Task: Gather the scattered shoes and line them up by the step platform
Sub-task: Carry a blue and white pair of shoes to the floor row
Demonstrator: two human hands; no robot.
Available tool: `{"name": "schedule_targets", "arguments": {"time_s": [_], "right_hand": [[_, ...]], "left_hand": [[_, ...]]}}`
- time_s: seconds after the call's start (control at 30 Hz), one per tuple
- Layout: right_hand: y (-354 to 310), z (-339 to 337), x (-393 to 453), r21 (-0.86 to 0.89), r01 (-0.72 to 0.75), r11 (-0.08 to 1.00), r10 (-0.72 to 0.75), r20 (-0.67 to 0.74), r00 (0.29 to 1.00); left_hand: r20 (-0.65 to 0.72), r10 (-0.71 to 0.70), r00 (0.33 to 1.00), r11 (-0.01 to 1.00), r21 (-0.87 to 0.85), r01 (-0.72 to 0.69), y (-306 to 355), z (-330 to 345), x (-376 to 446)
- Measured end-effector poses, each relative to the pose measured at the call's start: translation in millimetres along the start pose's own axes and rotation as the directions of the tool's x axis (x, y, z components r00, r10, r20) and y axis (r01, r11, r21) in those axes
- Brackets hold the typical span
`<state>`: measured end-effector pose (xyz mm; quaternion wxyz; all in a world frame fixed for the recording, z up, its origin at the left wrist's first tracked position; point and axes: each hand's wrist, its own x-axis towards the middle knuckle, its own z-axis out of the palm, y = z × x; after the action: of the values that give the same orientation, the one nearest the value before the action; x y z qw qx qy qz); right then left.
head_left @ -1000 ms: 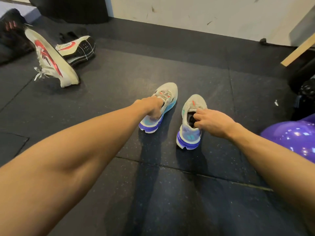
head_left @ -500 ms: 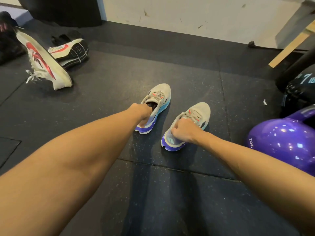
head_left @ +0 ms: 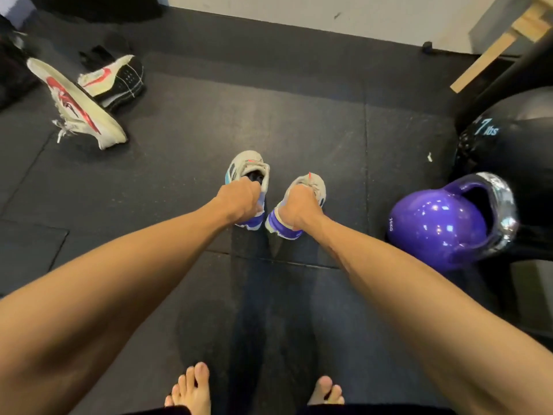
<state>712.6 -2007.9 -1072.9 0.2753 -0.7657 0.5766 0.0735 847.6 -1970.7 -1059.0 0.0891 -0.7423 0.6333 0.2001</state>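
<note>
My left hand (head_left: 241, 200) is fisted on the heel collar of the left shoe (head_left: 250, 178), my right hand (head_left: 299, 205) fisted the same way on the right shoe (head_left: 302, 202). Both hands closed tight, one shoe each, heels toward me, toes pointing away. The two shoes sit side by side, nearly touching at the heels, long axes roughly parallel and running straight out from me. Can't tell if soles are off the mat or just resting.

Outward: up and far to the left of my left hand lies the white shoe with red swoosh (head_left: 74, 106), on its side, long axis diagonal, toe end nearer me. Just beyond it, touching or almost, the black-and-white shoe (head_left: 116, 77). Both well apart from my hands; left arm is the nearer one. Purple kettlebell (head_left: 437, 226) close off my right hand, black weight ball (head_left: 505, 139) behind it.

Step platform not in view, so which way the held pair must travel I can't say. My guess: carry this pair first, then the left-side two.
</note>
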Motion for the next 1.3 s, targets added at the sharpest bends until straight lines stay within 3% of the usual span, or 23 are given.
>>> {"name": "schedule_targets", "arguments": {"time_s": [0.13,0.3,0.47,0.63,0.8,0.97,1.13,1.3], "right_hand": [[-33.5,-104.8,-55.8,0.049,0.133,0.99,-0.136,0.071,0.988],[-104.2,-289.6,-159.9,0.024,0.316,0.949,-0.316,0.105,0.943],[-191.0,-460.0,-291.7,0.038,0.398,0.917,-0.399,0.021,0.917],[-261.0,-556.5,-379.3,0.177,0.473,0.863,-0.466,-0.083,0.881],[-330.8,-604.1,-435.8,0.18,0.61,0.772,-0.53,-0.348,0.773],[-398.3,-615.9,-501.4,0.009,0.757,0.653,-0.659,-0.487,0.574],[-450.6,-597.1,-554.1,-0.067,0.838,0.541,-0.777,-0.422,0.467],[-503.3,-565.1,-594.6,-0.064,0.926,0.372,-0.886,-0.323,0.334]], "left_hand": [[-0.048,-0.049,0.998,0.996,-0.077,0.045,21.5,-116.2,-56.4],[-0.056,-0.092,0.994,0.989,-0.12,0.085,47.9,-311.6,-150.6],[-0.094,-0.17,0.981,0.977,-0.143,0.156,61.1,-487.1,-276.2],[-0.264,-0.204,0.943,0.965,-0.219,0.147,33.2,-614.2,-398.5],[-0.443,-0.26,0.858,0.957,-0.236,0.168,11.7,-675.3,-491.1],[-0.617,-0.296,0.73,0.949,-0.275,0.152,-2.9,-692.7,-586.1],[-0.678,-0.356,0.644,0.933,-0.217,0.287,-21.3,-678.5,-668.9],[-0.624,-0.591,0.511,0.793,-0.333,0.51,-48.4,-653.9,-747.9]]}}
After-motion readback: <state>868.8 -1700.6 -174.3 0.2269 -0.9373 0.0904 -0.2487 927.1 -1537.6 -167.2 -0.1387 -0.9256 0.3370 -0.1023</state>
